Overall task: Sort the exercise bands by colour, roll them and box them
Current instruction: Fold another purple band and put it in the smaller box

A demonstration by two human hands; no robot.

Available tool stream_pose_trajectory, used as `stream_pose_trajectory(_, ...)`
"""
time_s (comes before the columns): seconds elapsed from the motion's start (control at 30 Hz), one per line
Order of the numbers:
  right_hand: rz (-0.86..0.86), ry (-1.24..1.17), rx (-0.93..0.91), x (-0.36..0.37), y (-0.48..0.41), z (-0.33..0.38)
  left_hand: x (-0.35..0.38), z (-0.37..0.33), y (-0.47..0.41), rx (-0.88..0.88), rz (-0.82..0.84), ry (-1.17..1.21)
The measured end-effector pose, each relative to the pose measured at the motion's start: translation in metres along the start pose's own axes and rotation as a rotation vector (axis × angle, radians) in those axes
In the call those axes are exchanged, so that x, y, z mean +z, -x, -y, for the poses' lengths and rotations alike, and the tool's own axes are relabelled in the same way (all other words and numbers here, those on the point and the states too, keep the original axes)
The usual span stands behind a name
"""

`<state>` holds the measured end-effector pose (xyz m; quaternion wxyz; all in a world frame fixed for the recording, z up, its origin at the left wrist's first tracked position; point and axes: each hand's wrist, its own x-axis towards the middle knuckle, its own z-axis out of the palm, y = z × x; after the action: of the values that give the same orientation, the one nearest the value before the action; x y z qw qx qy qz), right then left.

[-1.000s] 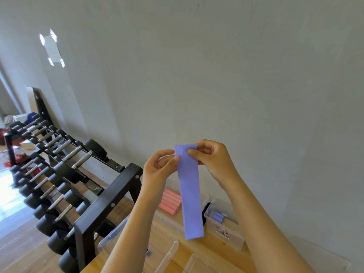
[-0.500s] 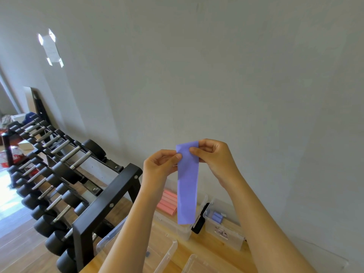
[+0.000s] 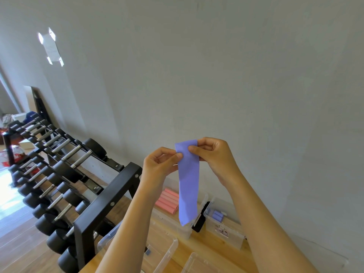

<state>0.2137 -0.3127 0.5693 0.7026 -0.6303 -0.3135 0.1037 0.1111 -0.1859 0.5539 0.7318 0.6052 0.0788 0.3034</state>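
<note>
A purple exercise band hangs flat in front of the grey wall. My left hand pinches its top left edge and my right hand pinches its top right edge, where the top is folded over. Below, on the wooden table, a clear box holds several rolled pink bands. A second clear box to its right holds rolled purple bands.
A black dumbbell rack full of dumbbells stands left of the table. Clear box lids lie on the near side of the table. A black object stands between the two boxes.
The hanging part of the purple band has grown shorter as its top end is rolled between my fingers. Both hands stay at about the same height.
</note>
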Motion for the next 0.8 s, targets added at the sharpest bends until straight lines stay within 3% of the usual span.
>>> stream_pose_trajectory(0.37,0.017,-0.03,0.007,-0.003,0.001,0.005,-0.003,-0.001,-0.001,0.002,0.009,0.012)
stream_pose_trajectory(0.63,0.145,-0.067,0.031,-0.008,0.004,0.012,-0.003,-0.008,0.0,-0.03,0.031,0.118)
stream_pose_trajectory(0.8,0.114,-0.105,0.042,-0.008,0.003,0.007,-0.004,-0.008,-0.001,-0.014,0.018,0.111)
